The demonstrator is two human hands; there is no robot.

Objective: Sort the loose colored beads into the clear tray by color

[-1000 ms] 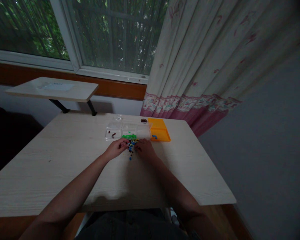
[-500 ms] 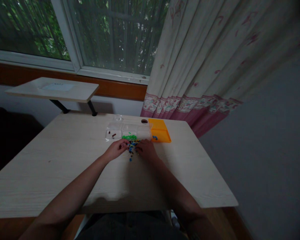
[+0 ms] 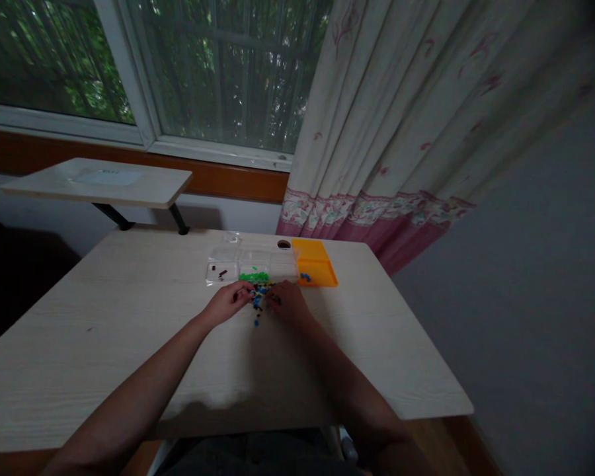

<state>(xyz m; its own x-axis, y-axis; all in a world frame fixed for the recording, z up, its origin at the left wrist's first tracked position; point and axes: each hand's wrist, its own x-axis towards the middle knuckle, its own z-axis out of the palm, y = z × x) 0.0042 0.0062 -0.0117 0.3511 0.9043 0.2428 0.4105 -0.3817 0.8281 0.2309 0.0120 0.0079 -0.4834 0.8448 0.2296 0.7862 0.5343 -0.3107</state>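
A small pile of mixed blue, black, yellow and white toy building bricks (image 3: 258, 299) lies on the table between my hands. My left hand (image 3: 225, 303) rests at the pile's left edge, fingers curled in with the tips against the bricks. On the other side, my right hand (image 3: 291, 301) bends over the pile's right edge, its fingertips down among the pieces. Whatever either hand pinches is too small to make out. One blue brick (image 3: 256, 323) sits apart, nearer to me. Just behind the pile, green bricks (image 3: 254, 277) fill part of a clear compartment box (image 3: 220, 254).
Brown pieces (image 3: 223, 273) lie in the box's left compartment. To the right, an orange tray (image 3: 313, 251) holds several blue bricks (image 3: 305, 277). A round dark hole (image 3: 283, 244) is near the table's (image 3: 129, 330) back edge. A raised shelf (image 3: 104, 180) stands at back left.
The view has shifted slightly, so everything appears a little lower and further left. Both hands stay at the pile, with only small finger movements.
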